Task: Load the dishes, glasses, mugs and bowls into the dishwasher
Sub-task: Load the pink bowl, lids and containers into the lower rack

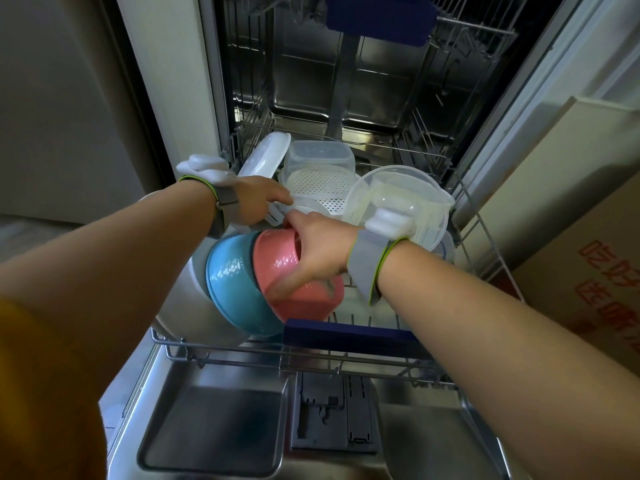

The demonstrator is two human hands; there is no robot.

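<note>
Hands (294, 233) over pink bowl (304, 289) rim, rack (485, 271) R side free

Lower rack (491, 258) pulled out over open door (214, 420), near-left jammed w/ pink bowl (298, 289), blue bowl (232, 289), far side packed w/ clear containers (318, 155), clear bowl (412, 195) at right, bare tines near-right, room to reach in there, tub interior (346, 81) open behind.
</note>
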